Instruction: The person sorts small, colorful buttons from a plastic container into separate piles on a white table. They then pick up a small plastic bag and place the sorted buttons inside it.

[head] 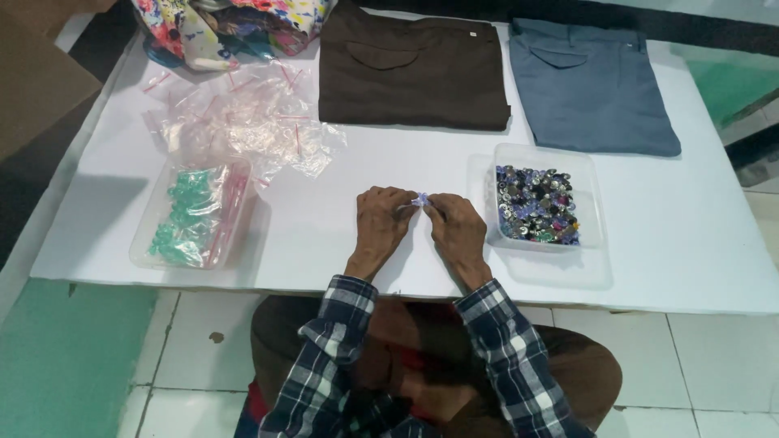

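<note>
My left hand (381, 223) and my right hand (457, 231) meet over the middle of the white table (324, 251). Together they pinch a small clear plastic bag (419, 199) with a bluish item inside, held between the fingertips of both hands. Just right of my right hand stands a clear plastic tub (590, 203) filled with several dark and coloured buttons (535, 205). To the left sits another clear tub (150, 231) holding small bags with green items.
A heap of loose small clear bags (243, 122) lies at the back left. Folded brown trousers (414, 69) and folded blue-grey trousers (592, 85) lie at the back. A colourful patterned bag (227, 28) sits at the far left corner. My knees are below the table's front edge.
</note>
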